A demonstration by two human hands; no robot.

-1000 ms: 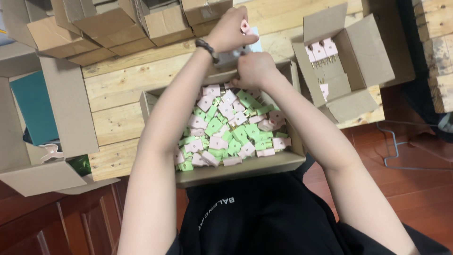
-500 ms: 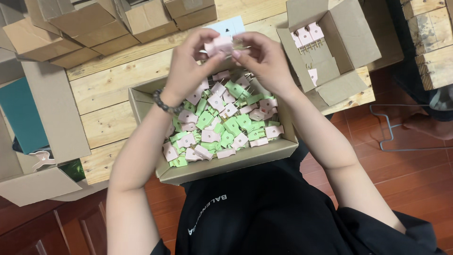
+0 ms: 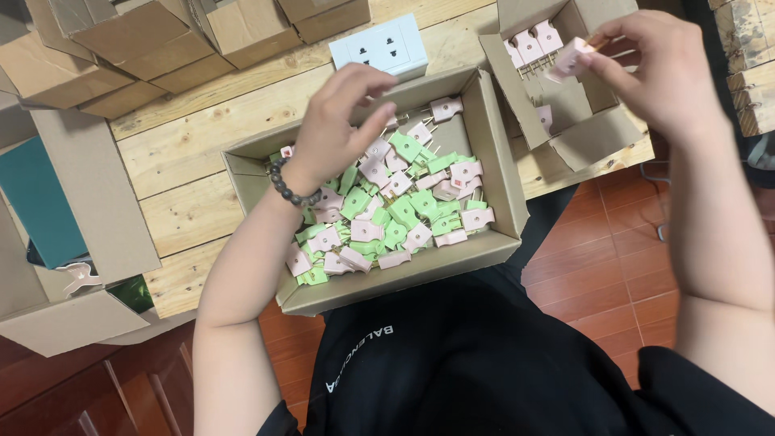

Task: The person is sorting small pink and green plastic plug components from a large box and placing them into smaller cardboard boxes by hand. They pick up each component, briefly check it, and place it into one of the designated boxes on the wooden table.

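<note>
A shallow cardboard box point(image 3: 496, 153) rests on my lap and the table edge, filled with several pink and green two-pin plugs point(image 3: 387, 206). My left hand point(image 3: 343, 121), a bead bracelet on its wrist, hovers over the plugs with curled fingers and nothing in it. My right hand point(image 3: 658, 69) pinches a pink plug point(image 3: 569, 58) above a smaller cardboard box point(image 3: 593, 133) at the right, where a few pink plugs stand in a row. A white wall socket point(image 3: 379, 44) lies on the table just behind the big box.
The wooden plank table point(image 3: 186, 161) carries several closed cardboard boxes point(image 3: 161, 40) along its far edge. An open box with a teal item point(image 3: 36, 210) sits at the left. Red tiled floor point(image 3: 597, 250) shows at the right, wooden blocks point(image 3: 751, 64) at far right.
Both hands were together at the white socket. Now my right hand has carried a pink plug rightward over the small box, and my left hand has dropped toward the plugs in the big box.
</note>
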